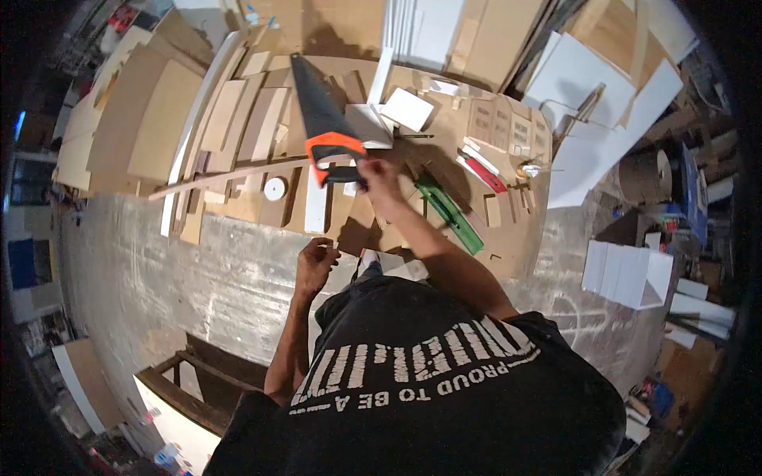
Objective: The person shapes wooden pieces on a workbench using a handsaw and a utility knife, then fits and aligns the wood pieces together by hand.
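My right hand (378,181) is closed round the handle of a hand saw (319,107). Its dark blade points away from me, above the wood pieces, and its handle is orange and black. My left hand (316,266) is held lower, in front of my body, with its fingers curled together. A small pale spot shows at those fingertips, too small to name. Below the saw lies a long thin wooden strip (230,176), slanting across several boards. Just in front of the saw handle is a white board (316,208).
Wooden planks (258,127) lie to the left, near a white roll (275,189). On the right are a green tool (451,214), a red-handled tool (484,173) and a slotted wooden block (508,127). A dark open frame (198,381) stands behind on the left.
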{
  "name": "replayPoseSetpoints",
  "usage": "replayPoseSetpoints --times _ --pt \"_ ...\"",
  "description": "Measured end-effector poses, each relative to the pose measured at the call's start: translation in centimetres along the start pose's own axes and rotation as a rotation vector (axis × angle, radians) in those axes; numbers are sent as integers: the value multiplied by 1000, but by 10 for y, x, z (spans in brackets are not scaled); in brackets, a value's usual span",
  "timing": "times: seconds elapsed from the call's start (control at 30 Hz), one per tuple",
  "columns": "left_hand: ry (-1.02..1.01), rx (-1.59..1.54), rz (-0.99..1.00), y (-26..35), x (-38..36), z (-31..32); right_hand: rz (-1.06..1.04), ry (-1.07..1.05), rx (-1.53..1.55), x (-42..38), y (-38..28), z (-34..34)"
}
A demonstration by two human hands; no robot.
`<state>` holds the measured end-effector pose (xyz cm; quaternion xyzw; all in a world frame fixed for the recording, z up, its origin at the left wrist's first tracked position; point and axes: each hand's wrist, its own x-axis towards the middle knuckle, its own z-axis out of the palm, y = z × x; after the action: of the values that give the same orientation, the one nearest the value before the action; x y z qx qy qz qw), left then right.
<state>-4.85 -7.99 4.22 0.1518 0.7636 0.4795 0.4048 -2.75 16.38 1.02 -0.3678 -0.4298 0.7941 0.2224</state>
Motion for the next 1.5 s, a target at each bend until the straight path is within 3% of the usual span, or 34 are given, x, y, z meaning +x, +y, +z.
replayPoseSetpoints --times 0.1,0.13,0.23,0.33,0.4,0.47,0.53,0.63,0.77,0.87,0.9,1.1,1.2,1.3,1.4,1.5 --pt "-2 33 16 7 2 -5 -50 -133 -101 -5 33 15" --pt "7 28 24 11 1 -4 55 -130 -32 -21 19 21" --pt "-54 -29 42 13 -4 13 -432 28 -926 -55 -12 6" --pt "-189 -64 25 15 -2 42 -399 -173 -772 -66 7 -67" --pt "-218 -86 68 8 2 71 -179 -263 -603 -97 -1 -117" --pt "-188 -52 93 9 3 97 -438 -206 -921 -123 -10 -161" --pt "-134 33 197 5 5 125 -151 -123 -917 -153 -16 -193" --pt "-55 162 428 -12 18 156 -75 40 -945 -192 -24 -223" --pt "27 193 499 -1 13 179 -181 122 -1039 -214 -10 -267" --pt "72 223 503 -4 8 185 -124 125 -1034 -221 -18 -284" --pt "38 268 443 -4 6 183 15 144 -983 -222 -22 -288" --pt "187 375 648 -36 16 184 -233 68 -1069 -203 -5 -301" --pt "128 326 599 -29 10 179 -576 -173 -1026 -167 8 -296" --pt "65 247 551 -22 7 183 -519 -202 -1158 -152 -9 -257" --pt "37 294 669 -19 7 187 -464 -253 -1241 -137 -6 -237" --pt "18 292 581 -22 8 192 -459 -220 -1293 -136 -4 -228"
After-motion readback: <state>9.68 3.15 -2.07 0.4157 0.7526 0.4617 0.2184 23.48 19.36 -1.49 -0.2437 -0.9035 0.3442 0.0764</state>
